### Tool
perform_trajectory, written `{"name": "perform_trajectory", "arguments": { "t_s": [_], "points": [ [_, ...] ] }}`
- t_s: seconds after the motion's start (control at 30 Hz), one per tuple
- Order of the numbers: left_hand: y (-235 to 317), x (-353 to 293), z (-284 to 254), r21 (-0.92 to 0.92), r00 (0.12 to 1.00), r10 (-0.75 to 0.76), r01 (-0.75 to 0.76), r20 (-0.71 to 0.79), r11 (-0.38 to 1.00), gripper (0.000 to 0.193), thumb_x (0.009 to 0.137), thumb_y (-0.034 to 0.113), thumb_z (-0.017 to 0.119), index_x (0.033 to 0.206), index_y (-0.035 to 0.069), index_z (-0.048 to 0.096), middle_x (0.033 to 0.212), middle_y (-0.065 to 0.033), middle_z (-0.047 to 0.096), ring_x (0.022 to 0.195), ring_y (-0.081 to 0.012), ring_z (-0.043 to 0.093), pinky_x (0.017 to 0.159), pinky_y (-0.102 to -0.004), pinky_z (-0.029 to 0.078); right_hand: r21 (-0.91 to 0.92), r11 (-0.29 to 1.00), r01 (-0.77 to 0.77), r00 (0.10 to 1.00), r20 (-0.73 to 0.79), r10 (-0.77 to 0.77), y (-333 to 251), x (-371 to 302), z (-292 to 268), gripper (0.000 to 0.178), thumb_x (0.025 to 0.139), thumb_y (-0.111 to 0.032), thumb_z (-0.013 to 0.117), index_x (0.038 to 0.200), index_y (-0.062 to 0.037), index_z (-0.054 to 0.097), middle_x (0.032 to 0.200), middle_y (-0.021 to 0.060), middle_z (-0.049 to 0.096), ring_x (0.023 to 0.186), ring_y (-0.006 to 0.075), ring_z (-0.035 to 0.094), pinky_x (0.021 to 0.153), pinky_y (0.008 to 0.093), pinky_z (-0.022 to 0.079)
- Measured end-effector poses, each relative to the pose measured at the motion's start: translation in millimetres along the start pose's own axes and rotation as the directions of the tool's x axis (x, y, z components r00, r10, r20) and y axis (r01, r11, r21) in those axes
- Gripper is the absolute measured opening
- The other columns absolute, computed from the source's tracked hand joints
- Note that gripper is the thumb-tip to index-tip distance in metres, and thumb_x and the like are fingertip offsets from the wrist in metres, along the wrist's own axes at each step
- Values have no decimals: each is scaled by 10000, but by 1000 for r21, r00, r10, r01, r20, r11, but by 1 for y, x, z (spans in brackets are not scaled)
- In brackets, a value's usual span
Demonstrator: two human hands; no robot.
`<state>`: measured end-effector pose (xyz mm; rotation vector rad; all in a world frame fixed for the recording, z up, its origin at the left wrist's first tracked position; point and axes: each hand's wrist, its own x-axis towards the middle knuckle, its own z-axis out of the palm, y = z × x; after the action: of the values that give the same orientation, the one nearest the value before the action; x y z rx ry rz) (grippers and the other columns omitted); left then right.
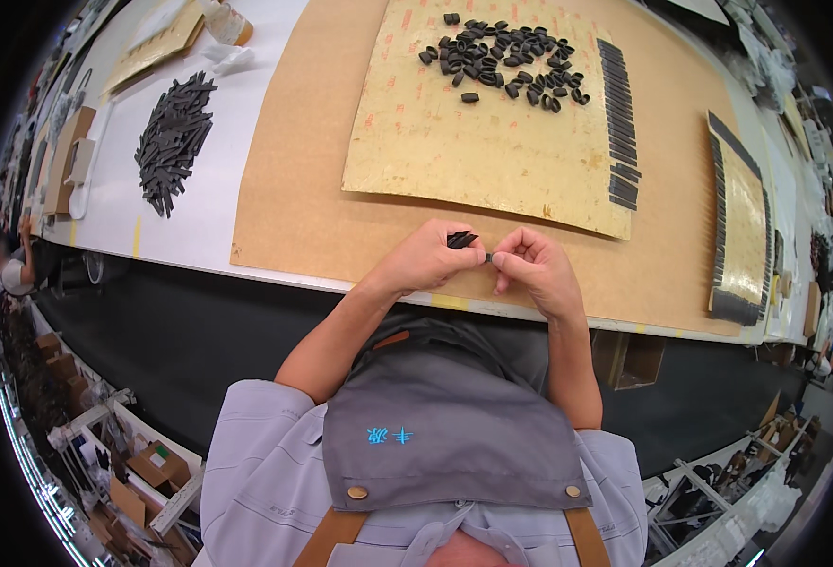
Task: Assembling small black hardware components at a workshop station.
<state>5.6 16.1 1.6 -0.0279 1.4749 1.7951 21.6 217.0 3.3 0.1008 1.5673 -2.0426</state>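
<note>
My left hand is closed around a small bundle of short black strips, whose ends stick out past the fingers. Thumb and finger of my right hand pinch one end of a small dark strip, while the left fingertips hold its other end. Both hands are over the table's near edge, just in front of a yellowish board. On that board lies a scattered group of black loops. A column of black strips runs along the board's right edge.
A heap of loose black strips lies on the white tabletop at the left. At the right, a second yellowish board is edged with black strips. Brown paper covers the middle. A cardboard box stands far left; another person is beyond.
</note>
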Motion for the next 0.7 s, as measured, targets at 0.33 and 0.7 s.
{"name": "perform_trajectory", "arguments": {
  "t_s": [0.33,0.7],
  "points": [
    [-3,8,2,87,995,55,-48,-87,995,134,823,186,621,769,73,573,576,67,434,449,-11,350,402,-194,272,126,991,42,996,75,-51,7,-2,-20,144,862,11,560,1005,29,548,884,103,621,809,168,650,737,268,539],
    [-9,13,5,223,984,141,-115,-105,968,144,811,178,614,741,64,563,596,67,435,488,-15,359,421,-204,285,35,995,-90,994,60,88,-7,0,-17,102,851,-37,599,928,25,575,817,124,649,759,182,665,690,262,549]
  ]
}}
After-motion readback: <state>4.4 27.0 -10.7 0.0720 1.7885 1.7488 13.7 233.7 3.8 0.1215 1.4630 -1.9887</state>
